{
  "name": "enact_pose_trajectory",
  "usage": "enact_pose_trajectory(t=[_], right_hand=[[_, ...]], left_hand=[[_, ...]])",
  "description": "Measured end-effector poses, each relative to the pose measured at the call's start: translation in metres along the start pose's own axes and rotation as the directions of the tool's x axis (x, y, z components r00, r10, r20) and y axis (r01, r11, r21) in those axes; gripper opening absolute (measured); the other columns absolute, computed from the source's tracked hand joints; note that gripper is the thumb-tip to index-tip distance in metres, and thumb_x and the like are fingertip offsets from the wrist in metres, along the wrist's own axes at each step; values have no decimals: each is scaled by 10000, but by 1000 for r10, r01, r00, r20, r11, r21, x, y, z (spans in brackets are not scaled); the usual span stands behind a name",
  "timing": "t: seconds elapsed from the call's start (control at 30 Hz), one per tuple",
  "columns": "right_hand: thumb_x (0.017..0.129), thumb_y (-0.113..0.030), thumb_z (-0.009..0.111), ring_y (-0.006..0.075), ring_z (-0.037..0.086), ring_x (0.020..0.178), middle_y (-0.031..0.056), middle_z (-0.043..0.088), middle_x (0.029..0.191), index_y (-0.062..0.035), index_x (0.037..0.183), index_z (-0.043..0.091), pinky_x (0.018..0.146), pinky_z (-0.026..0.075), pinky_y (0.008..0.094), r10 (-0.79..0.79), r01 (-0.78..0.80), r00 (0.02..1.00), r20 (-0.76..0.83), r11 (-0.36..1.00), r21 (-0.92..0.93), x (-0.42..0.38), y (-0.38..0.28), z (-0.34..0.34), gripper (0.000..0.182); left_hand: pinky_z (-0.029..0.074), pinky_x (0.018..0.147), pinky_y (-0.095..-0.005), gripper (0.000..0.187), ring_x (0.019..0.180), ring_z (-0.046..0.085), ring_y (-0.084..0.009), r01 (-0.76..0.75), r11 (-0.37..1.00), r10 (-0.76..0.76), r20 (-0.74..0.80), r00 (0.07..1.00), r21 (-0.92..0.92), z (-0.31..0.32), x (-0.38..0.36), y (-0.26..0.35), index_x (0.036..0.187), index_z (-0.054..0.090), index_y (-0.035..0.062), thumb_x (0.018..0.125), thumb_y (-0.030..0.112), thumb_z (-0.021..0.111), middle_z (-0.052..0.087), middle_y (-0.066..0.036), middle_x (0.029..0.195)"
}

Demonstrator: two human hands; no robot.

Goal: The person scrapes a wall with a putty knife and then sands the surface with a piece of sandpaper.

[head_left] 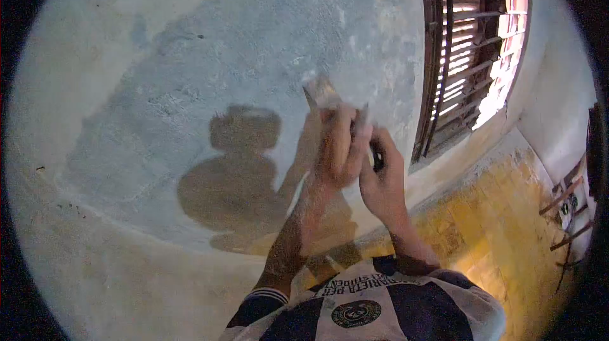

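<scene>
My left hand (338, 150) is raised close to the wall, its fingers wrapped round a putty knife. The wide metal blade of the putty knife (323, 92) points up and to the left, blurred at its edge. Beside it, my right hand (386, 179) is closed round a dark-handled tool (378, 161). A thin greyish piece (363, 120) rises between the two hands; motion blur hides whether it belongs to that tool. Both hands are almost touching. The wall (254, 49) behind them carries a large grey-blue, uneven patch of plaster.
A barred window (466, 49) with slats is in the wall at the right. My shadow (235, 176) falls on the plaster. Yellow floor tiles (482, 214) lie below, and wooden pieces (568, 214) stand at the far right edge.
</scene>
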State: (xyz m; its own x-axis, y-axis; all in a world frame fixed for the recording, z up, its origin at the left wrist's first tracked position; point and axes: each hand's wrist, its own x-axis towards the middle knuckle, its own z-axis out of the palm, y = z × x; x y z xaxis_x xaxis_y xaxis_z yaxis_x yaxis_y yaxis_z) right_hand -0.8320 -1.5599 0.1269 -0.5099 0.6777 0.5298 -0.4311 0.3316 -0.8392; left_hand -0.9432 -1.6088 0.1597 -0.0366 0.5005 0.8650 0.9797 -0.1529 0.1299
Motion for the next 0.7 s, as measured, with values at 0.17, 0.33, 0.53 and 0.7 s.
enact_pose_trajectory(t=[0.17, 0.33, 0.53, 0.7], right_hand=[[967, -23, 488, 169, 555, 1003, 144, 595, 1042, 32, 1133, 507, 893, 452, 325, 55, -52, 998, 42, 996, -76, 3, -13, -4, 175], [981, -42, 440, 207, 557, 960, 203, 568, 1016, 21, 1164, 450, 834, 455, 346, 79, -68, 993, 89, 991, -119, -7, -15, -4, 193], [990, -53, 426, 239, 564, 961, 217, 566, 1019, 14, 1202, 417, 821, 454, 356, 46, -37, 996, 77, 992, -118, -9, -5, -2, 223], [988, -51, 431, 260, 578, 974, 219, 582, 1037, 25, 1221, 407, 828, 459, 367, -47, 48, 997, 68, 999, -15, 7, -2, 9, 246]], left_hand=[[337, 827, -458, 173, 822, 437, -369, 208, 963, -196, 82, 977, -170, -4, 13, 14, 987, 474, 8, 954, 176, 501, 474, -204, 876], [335, 833, -461, 156, 812, 449, -381, 206, 956, -173, 167, 971, -207, -14, 9, 18, 984, 467, 13, 950, 162, 499, 482, -181, 819], [345, 839, -459, 170, 852, 470, -397, 213, 961, -175, 212, 962, -176, -14, 6, 18, 995, 487, 6, 941, 165, 515, 500, -199, 873], [353, 841, -466, 208, 878, 469, -407, -44, 996, 54, 126, 991, -82, -11, 18, 5, 1041, 512, -7, 941, 175, 517, 504, -212, 928]])
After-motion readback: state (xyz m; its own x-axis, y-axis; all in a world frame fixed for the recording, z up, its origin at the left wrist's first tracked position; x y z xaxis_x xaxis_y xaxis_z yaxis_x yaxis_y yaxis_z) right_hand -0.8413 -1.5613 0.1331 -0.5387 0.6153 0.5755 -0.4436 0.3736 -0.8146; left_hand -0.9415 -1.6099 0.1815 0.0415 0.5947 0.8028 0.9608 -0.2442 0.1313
